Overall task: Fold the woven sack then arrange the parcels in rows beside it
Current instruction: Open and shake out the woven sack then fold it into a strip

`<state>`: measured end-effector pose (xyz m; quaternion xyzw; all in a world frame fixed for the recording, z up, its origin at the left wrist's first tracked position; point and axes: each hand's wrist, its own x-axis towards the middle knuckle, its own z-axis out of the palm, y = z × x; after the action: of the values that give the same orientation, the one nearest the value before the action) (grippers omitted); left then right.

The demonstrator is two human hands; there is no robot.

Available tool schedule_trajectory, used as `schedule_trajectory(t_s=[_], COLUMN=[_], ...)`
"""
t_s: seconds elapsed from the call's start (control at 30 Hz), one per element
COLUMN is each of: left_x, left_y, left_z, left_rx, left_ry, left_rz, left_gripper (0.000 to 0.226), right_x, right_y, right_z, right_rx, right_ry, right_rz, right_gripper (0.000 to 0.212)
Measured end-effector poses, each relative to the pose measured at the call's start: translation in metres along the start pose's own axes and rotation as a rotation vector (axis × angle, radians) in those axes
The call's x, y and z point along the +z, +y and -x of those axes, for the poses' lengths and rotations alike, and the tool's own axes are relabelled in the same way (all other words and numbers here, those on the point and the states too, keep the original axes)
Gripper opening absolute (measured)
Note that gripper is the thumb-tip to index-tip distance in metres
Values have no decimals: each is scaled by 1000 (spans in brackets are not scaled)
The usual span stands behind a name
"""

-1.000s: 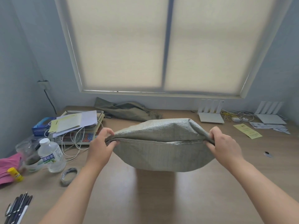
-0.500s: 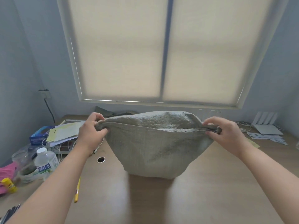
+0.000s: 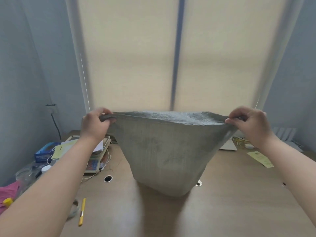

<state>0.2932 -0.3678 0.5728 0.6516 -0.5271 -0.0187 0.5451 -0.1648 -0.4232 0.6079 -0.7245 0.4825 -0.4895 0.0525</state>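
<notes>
Far left edge of counter: pink cloth, a yellow cap on it. Clear plastic clutter and a white cap just behind. Blue box near the wall, yellow and white papers over a tray beside it, white cable trailing off the tray. Yellow pen lies on the counter near the front, next to the left forearm; tape roll partly hidden beside it. Round hole in the counter past the tray.

Left hand: closed on the left corner of the sack mouth, fingers curled over the rim, thumb underneath.

Sack: grey woven, held up over mid-counter, mouth stretched wide between both hands, rim level. Body hangs down and narrows; bottom looks at or just above the counter, contact unclear. Dark shadow on the counter below it. Blinds behind, window wall.

Right hand: pinching the right corner of the rim, fingers bent, grip closed on the fabric.

Right of sack: second hole, half hidden by the sack. Yellow slip flat on the counter. White devices and wires along the back edge, blurred.
</notes>
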Motion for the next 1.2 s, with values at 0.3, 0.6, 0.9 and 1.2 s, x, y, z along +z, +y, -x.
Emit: schedule_trajectory(t_s=[0.3,0.6,0.9,1.2], left_x=[-11,-4,-13,8], left_y=[18,25,62,7], left_z=[-22,-46,-82,-47], left_rx=[-81,-178,-123,-196], left_ry=[-83,13,111,-70], left_rz=[-31,149,468,610], left_gripper=[25,20,23,17], right_x=[-26,-12,-25,11], right_y=[-12,-23,-45,18], right_z=[-14,-56,-93,-53], right_rx=[160,76,266,362], right_ry=[-611,-150,99,-98], right_rz=[210,373,-177,-398], right_gripper=[20,17,25,20])
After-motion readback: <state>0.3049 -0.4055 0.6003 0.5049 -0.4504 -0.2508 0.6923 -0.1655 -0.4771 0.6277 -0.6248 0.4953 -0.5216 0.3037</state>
